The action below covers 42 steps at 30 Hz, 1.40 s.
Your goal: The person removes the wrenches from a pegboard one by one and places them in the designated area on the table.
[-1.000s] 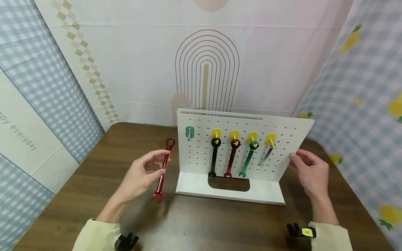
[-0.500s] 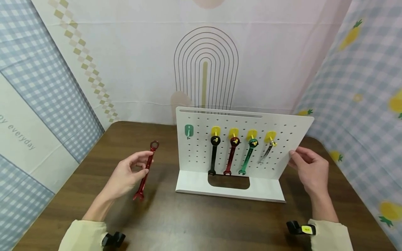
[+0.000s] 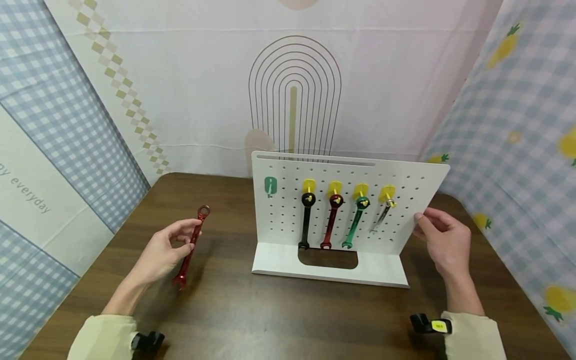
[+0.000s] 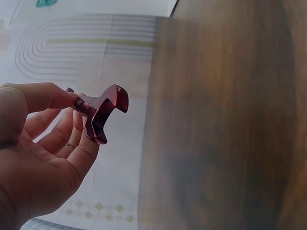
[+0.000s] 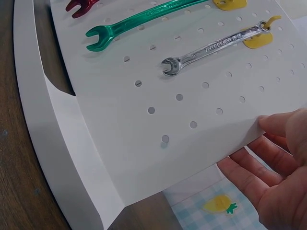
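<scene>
Fingers (image 3: 184, 225) of your left hand (image 3: 158, 255) pinch the unhung red wrench (image 3: 186, 261) above the tabletop (image 3: 279, 320), left of the pegboard (image 3: 279, 257); your right hand (image 3: 445, 247) grips the pegboard's right edge. Risks, judged: a slack pinch could let the wrench pivot and drop; a right-hand tug could shake the hung silver wrench (image 3: 382, 217) loose.

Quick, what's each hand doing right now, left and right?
Left hand: closed, pinching a red wrench between thumb and fingers.
Right hand: closed, holding the white pegboard by its right edge.
</scene>
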Each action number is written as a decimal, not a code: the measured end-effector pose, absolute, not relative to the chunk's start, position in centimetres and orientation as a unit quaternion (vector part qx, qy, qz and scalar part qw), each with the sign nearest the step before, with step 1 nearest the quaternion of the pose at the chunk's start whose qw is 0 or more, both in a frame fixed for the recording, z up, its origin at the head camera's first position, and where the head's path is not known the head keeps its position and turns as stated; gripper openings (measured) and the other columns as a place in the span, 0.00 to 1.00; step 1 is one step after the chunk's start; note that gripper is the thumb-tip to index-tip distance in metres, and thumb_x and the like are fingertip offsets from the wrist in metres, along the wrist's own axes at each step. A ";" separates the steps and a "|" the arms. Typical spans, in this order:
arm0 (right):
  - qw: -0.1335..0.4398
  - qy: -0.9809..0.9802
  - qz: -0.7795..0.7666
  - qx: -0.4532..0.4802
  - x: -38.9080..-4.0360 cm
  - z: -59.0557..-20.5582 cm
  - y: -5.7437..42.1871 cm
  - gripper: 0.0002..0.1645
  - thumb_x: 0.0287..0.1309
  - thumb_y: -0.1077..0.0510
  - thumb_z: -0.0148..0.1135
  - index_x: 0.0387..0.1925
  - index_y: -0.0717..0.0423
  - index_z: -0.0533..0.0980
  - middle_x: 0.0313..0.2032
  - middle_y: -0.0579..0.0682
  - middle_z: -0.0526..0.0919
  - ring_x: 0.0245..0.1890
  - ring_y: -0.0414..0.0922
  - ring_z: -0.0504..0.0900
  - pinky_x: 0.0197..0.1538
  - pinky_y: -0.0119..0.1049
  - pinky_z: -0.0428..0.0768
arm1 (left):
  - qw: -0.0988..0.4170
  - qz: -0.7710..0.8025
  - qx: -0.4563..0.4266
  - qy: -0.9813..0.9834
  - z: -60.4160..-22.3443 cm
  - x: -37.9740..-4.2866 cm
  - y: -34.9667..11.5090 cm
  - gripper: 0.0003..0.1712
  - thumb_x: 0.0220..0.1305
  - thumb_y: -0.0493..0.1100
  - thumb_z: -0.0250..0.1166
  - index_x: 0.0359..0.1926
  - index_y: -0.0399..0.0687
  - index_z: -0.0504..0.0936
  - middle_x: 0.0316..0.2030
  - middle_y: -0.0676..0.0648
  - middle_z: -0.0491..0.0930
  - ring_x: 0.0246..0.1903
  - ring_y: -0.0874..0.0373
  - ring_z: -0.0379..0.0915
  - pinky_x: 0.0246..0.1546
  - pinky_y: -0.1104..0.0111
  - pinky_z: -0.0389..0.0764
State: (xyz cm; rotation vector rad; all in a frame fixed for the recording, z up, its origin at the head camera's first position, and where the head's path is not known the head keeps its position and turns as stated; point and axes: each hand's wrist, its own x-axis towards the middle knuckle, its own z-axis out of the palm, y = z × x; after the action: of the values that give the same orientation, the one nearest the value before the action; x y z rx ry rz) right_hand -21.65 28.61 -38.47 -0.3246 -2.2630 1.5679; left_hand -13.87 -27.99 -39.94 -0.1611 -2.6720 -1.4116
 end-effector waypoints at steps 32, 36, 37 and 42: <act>0.182 -0.798 0.564 -0.112 -21.3 -38.0 28.4 0.23 0.69 0.54 0.70 0.59 0.63 0.82 0.35 0.29 0.84 0.33 0.28 0.87 0.39 0.24 0.86 | 0.024 -0.370 -0.003 -0.929 -41.2 -13.2 -33.5 0.32 0.67 0.27 0.62 0.72 0.40 0.75 0.60 0.31 0.81 0.53 0.43 0.79 0.37 0.71 0.81; 0.183 -0.797 0.565 -0.112 -21.3 -38.0 28.4 0.23 0.69 0.55 0.70 0.59 0.63 0.82 0.35 0.29 0.84 0.33 0.28 0.87 0.39 0.24 0.86 | 0.026 -0.361 -0.001 -0.932 -41.4 -13.0 -34.0 0.31 0.67 0.27 0.62 0.71 0.38 0.75 0.60 0.30 0.81 0.52 0.41 0.80 0.36 0.71 0.81; 0.183 -0.797 0.564 -0.111 -21.4 -38.0 28.4 0.23 0.69 0.55 0.70 0.59 0.63 0.82 0.34 0.29 0.84 0.33 0.28 0.87 0.39 0.24 0.86 | 0.026 -0.358 -0.001 -0.933 -41.4 -13.0 -34.0 0.31 0.67 0.27 0.62 0.71 0.38 0.75 0.60 0.30 0.81 0.52 0.41 0.81 0.36 0.71 0.81; 0.183 -0.797 0.565 -0.110 -21.5 -38.1 28.5 0.22 0.69 0.55 0.70 0.59 0.63 0.83 0.34 0.29 0.84 0.33 0.28 0.87 0.39 0.24 0.86 | 0.027 -0.347 0.005 -0.938 -41.7 -12.8 -34.4 0.31 0.66 0.27 0.61 0.71 0.38 0.75 0.59 0.30 0.82 0.49 0.47 0.81 0.36 0.71 0.81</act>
State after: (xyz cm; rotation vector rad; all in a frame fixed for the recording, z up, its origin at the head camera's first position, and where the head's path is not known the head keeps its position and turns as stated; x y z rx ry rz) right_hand -21.47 28.45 -38.15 -0.3106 -2.2488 1.5940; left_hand -12.78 -34.37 -41.66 0.0157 -2.8964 -1.0705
